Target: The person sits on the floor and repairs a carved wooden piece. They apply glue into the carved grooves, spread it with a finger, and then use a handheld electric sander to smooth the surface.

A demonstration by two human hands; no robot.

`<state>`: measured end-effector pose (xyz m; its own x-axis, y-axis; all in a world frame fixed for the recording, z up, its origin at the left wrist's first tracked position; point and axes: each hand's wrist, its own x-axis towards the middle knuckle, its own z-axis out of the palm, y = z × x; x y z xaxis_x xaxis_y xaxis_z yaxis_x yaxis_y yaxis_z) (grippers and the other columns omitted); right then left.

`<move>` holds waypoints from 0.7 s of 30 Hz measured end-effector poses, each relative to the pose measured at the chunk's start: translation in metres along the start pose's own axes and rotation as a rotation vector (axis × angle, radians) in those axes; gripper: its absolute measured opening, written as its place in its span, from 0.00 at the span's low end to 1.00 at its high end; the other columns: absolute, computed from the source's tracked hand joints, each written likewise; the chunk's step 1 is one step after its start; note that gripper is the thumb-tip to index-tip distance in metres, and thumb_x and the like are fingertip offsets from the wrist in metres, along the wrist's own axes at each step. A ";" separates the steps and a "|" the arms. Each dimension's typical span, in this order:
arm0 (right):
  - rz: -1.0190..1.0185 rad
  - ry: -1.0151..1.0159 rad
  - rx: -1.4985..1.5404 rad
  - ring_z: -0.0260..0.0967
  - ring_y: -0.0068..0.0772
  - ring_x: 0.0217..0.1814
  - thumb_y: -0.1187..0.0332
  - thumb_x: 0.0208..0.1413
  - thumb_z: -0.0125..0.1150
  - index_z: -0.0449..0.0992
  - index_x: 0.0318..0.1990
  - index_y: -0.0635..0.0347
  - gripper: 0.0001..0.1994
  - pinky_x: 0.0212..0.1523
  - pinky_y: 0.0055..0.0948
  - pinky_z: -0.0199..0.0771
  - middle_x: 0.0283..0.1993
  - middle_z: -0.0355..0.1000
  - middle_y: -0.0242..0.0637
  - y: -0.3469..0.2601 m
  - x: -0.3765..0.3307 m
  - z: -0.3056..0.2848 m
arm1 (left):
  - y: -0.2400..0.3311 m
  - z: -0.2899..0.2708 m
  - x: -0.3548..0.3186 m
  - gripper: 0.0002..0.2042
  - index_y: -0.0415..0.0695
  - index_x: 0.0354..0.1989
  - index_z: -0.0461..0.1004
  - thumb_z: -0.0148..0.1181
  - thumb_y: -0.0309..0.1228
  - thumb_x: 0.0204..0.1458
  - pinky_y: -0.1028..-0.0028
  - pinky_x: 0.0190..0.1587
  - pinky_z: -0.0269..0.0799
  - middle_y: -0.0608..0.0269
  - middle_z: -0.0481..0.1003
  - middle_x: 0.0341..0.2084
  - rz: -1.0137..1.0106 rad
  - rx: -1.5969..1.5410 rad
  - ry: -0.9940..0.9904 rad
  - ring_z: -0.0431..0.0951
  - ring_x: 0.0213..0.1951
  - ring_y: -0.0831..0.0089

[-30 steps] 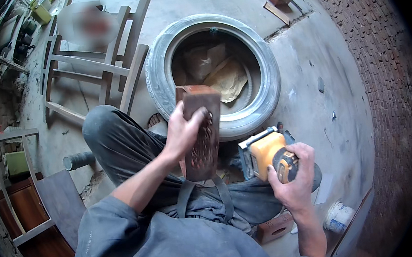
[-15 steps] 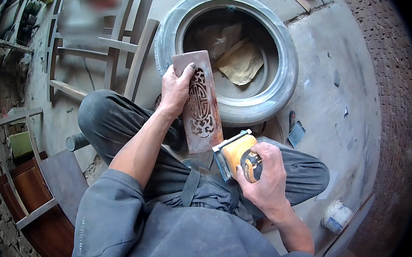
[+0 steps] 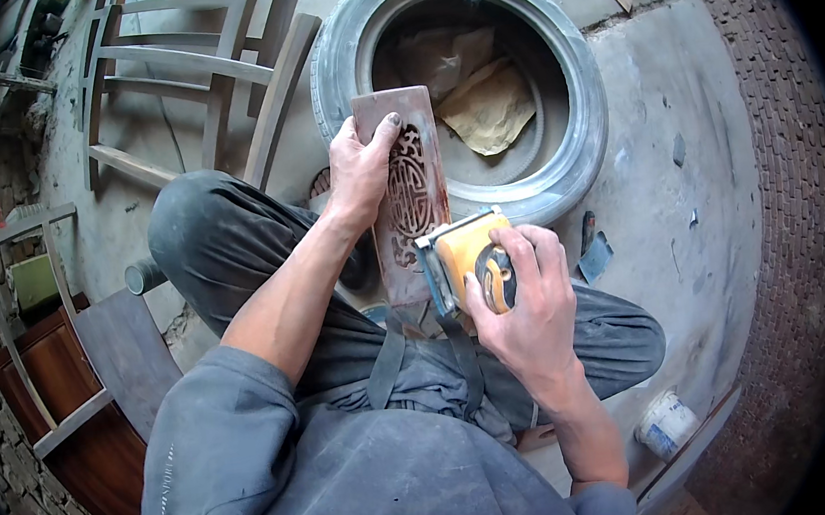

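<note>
My left hand (image 3: pixel 362 172) grips a long carved wooden panel (image 3: pixel 397 271) near its upper end, the thumb lying across its face. The panel is dusty reddish brown, with openwork scrolls round an oval motif, and is held lengthwise above my crossed legs. Wrapped in my right hand (image 3: pixel 532 320) is a yellow and black power sander (image 3: pixel 462 252). Its flat pad is turned on edge towards the panel and hides part of the panel's lower right side. Whether the pad touches the wood I cannot tell.
Just beyond the panel a grey-dusted tyre (image 3: pixel 578 155) lies flat, with a brown paper sheet (image 3: pixel 489 109) inside. Wooden chair frames (image 3: pixel 263 122) stand at the far left. Reddish-brown boards (image 3: pixel 53 381) lean at the left. A white tub (image 3: pixel 666 424) sits at the lower right.
The sander has risen a little and now overlaps the panel's lower right part. The panel has shifted slightly up and to the right. Both hands keep their grips.
</note>
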<state>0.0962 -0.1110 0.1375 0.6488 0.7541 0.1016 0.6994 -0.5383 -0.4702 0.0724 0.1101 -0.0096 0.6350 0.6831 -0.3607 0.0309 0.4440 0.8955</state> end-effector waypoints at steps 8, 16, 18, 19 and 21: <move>-0.010 -0.084 -0.011 0.71 0.52 0.54 0.71 0.46 0.76 0.75 0.57 0.56 0.27 0.47 0.44 0.80 0.54 0.69 0.45 -0.008 -0.030 -0.005 | 0.004 0.000 -0.003 0.14 0.34 0.52 0.76 0.64 0.32 0.66 0.75 0.42 0.79 0.61 0.82 0.40 -0.028 0.020 0.066 0.81 0.38 0.79; -0.078 -0.029 -0.038 0.70 0.51 0.53 0.70 0.47 0.75 0.74 0.56 0.57 0.26 0.48 0.45 0.78 0.53 0.69 0.43 -0.005 0.024 0.004 | 0.001 0.001 -0.004 0.14 0.35 0.53 0.76 0.64 0.32 0.66 0.75 0.43 0.80 0.61 0.83 0.41 -0.041 -0.058 0.040 0.81 0.38 0.79; -0.067 -0.031 -0.001 0.70 0.51 0.53 0.70 0.48 0.74 0.74 0.56 0.58 0.25 0.51 0.45 0.76 0.53 0.69 0.42 -0.005 0.038 0.008 | 0.003 0.000 -0.003 0.15 0.35 0.53 0.75 0.65 0.32 0.65 0.74 0.43 0.80 0.61 0.83 0.41 -0.018 -0.042 0.035 0.82 0.38 0.79; -0.065 -0.036 -0.010 0.70 0.51 0.53 0.70 0.48 0.74 0.74 0.55 0.57 0.25 0.51 0.46 0.76 0.53 0.69 0.43 -0.004 0.038 0.009 | 0.002 0.000 -0.003 0.15 0.36 0.53 0.75 0.65 0.32 0.65 0.74 0.43 0.80 0.61 0.83 0.41 -0.031 -0.059 0.043 0.82 0.38 0.79; -0.064 -0.045 -0.026 0.70 0.52 0.53 0.70 0.48 0.74 0.75 0.55 0.57 0.25 0.51 0.46 0.77 0.53 0.69 0.43 -0.002 0.032 0.008 | -0.001 0.001 -0.002 0.15 0.36 0.54 0.75 0.65 0.33 0.65 0.75 0.43 0.80 0.61 0.83 0.41 -0.053 -0.091 0.061 0.82 0.38 0.79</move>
<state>0.1132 -0.0827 0.1346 0.5886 0.8033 0.0912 0.7470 -0.4973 -0.4412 0.0715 0.1079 -0.0097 0.5865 0.6896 -0.4248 -0.0087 0.5298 0.8481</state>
